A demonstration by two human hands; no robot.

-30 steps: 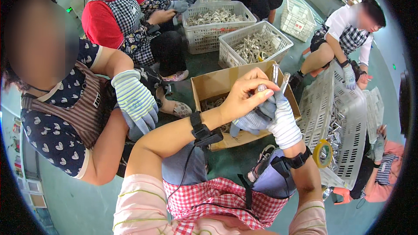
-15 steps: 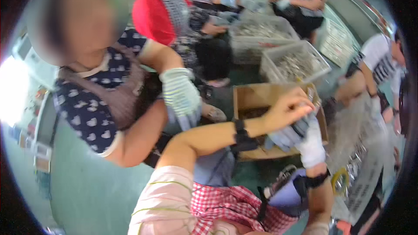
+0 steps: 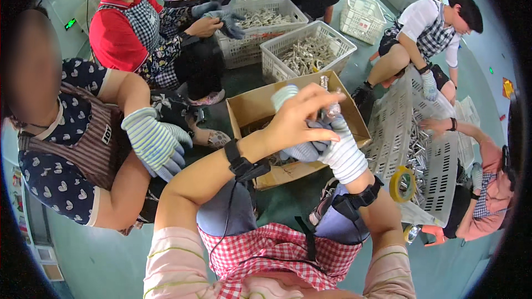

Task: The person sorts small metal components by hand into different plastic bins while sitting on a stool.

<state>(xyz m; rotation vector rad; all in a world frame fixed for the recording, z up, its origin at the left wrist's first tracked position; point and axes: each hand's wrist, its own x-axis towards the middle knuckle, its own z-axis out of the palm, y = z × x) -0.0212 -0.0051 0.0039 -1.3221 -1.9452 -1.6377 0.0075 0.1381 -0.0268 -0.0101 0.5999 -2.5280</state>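
My left hand (image 3: 299,115) is bare. Its fingers are curved, and a gap separates the thumb from the index finger. Close behind it is my right hand (image 3: 343,152), in a white striped glove with grey-blue fingers. A second striped glove (image 3: 284,95) shows behind my left hand, its grey-blue part hanging below; my right hand appears to hold it. Small shiny metal pieces (image 3: 332,109) show by my right fingertips; whether they are gripped I cannot tell. Both hands are over an open cardboard box (image 3: 244,105), whose contents are mostly hidden.
White crates (image 3: 346,50) of metal parts stand beyond the box. At the right, a tilted white crate (image 3: 443,180) of metal parts has a yellow tape roll (image 3: 402,184) at its edge. A co-worker in striped gloves (image 3: 152,138) sits close at left; several others sit around.
The view has swung right and sharpened, so the box and my hands lie further left in it. My left hand's fingers are now wider apart beside my gloved right hand.
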